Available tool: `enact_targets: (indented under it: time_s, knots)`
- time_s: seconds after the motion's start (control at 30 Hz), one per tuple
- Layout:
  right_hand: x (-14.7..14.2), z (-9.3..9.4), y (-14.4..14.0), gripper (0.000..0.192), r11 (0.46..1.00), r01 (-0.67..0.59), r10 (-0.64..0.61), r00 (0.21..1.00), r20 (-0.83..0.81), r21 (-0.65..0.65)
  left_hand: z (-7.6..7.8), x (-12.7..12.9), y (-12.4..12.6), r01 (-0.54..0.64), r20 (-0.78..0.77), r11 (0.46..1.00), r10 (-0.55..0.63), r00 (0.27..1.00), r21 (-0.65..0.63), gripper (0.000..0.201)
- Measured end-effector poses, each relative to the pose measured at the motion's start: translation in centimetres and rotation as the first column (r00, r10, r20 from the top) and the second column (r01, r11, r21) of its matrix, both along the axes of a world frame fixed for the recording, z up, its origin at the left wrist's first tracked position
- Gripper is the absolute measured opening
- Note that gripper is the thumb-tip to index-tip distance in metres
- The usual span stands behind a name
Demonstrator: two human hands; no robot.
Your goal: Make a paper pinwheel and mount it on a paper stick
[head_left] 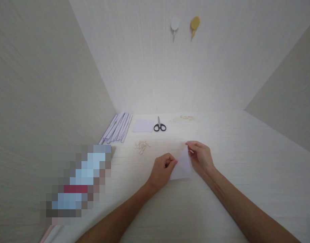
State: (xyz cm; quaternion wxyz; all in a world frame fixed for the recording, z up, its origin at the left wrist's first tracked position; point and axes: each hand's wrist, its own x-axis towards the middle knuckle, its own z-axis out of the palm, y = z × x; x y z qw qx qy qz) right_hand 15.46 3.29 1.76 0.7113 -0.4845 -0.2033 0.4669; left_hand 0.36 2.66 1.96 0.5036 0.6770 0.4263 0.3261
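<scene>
Between my two hands is a sheet of white paper [183, 166], its near edge toward me and its far corner raised to the right. My left hand [163, 169] pinches the paper's left edge between thumb and fingers. At the upper right corner, the fingertips of my right hand [200, 156] are closed on the paper. Beyond my left hand lies a small loose pile of thin, pale pieces [142, 146], too small to name. Farther back are black-handled scissors [160, 125] with closed blades, pointing away from me.
Left of the scissors lies a flat stack of white paper [143, 126]. Several rolled white paper tubes [118, 128] are bundled by the left wall. A pixelated patch [81, 179] covers something at left. More thin pieces [186, 117] lie near the back wall, which carries two hooks [174, 23].
</scene>
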Motion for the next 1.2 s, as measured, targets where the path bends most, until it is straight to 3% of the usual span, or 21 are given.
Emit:
enact_targets:
  time_s: [0.1,0.2,0.3,0.43,0.53,0.63,0.87,1.2]
  knots:
    - [1.0,0.1,0.1,0.008,0.993,0.117,-0.116,0.993,-0.012,0.025,-0.1,-0.2,-0.1,-0.003,-0.004,1.0,0.003,1.0,-0.008,0.02]
    - [0.6,-0.1,-0.3,0.014,0.993,-0.094,0.082,0.984,0.159,0.069,-0.2,-0.3,-0.1,0.004,0.031,1.0,-0.003,1.0,-0.021,0.02]
    - [-0.5,-0.3,-0.9,0.026,0.959,-0.28,0.243,0.896,0.372,0.05,-0.1,-0.4,-0.1,0.023,0.052,0.999,-0.022,0.998,-0.029,0.021]
    - [-1.5,0.1,-1.7,0.036,0.955,-0.297,0.231,0.77,0.595,0.013,-0.1,-0.5,-0.1,0.072,0.054,0.997,-0.071,0.996,-0.005,0.023]
    - [-1.6,0.6,-2.0,0.034,0.953,-0.301,0.236,0.714,0.66,-0.015,0.0,-0.5,0.0,0.075,0.052,0.997,-0.075,0.996,0.002,0.023]
    - [-1.1,0.4,-1.8,0.033,0.975,-0.221,0.158,0.734,0.66,0.012,0.1,-0.4,0.0,0.073,0.033,0.997,-0.073,0.997,0.009,0.022]
    - [1.8,-1.0,-0.2,0.03,0.992,0.004,-0.066,0.875,0.479,0.128,0.1,-0.7,-0.1,0.088,-0.019,0.995,-0.088,0.996,0.049,0.022]
    - [2.5,-0.6,0.4,0.03,0.986,0.082,-0.139,0.884,0.446,0.144,0.1,-0.5,0.0,0.062,-0.022,0.992,-0.06,0.998,0.114,0.021]
